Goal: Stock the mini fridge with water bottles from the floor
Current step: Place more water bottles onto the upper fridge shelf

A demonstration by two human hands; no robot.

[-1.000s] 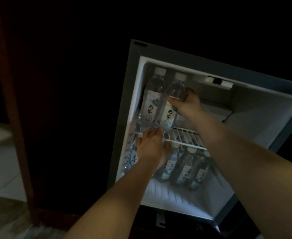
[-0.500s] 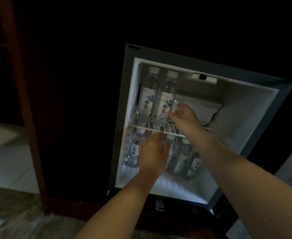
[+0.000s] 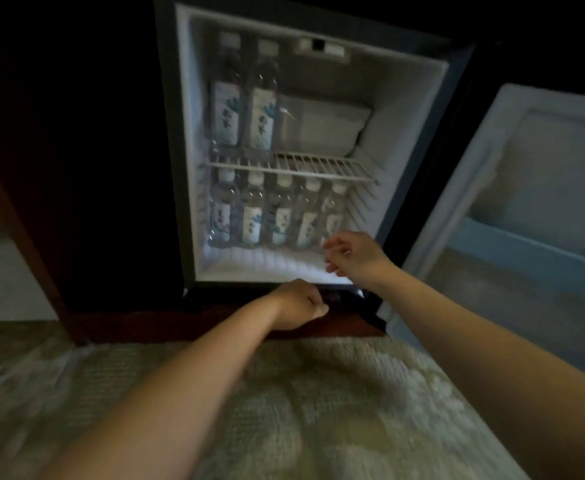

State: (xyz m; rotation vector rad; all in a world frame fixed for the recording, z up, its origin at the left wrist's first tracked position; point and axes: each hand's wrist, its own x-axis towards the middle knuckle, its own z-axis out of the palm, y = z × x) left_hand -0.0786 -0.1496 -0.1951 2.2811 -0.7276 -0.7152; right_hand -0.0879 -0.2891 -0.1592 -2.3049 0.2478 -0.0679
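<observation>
The mini fridge (image 3: 408, 109) stands open in a dark cabinet. Two water bottles (image 3: 261, 98) stand at the left of its wire shelf (image 3: 318, 166). Below the shelf, several more bottles (image 3: 280, 216) stand in a row on the fridge floor. My right hand (image 3: 353, 256) hovers in front of the lower right bottles, fingers apart and holding nothing. My left hand (image 3: 301, 303) is below the fridge's front edge, fingers curled with nothing seen in them. The frame is blurred.
The fridge door (image 3: 533, 209) is swung open to the right, its inner shelf facing me. A pale patterned carpet (image 3: 284, 403) covers the floor in front. A dark wooden cabinet frame (image 3: 42, 258) runs down the left. A white box-like compartment (image 3: 325, 126) sits on the upper shelf.
Both hands have pulled back out of the fridge and down, the right one leaving the upper bottles. The view has tilted down, showing carpet and the open door.
</observation>
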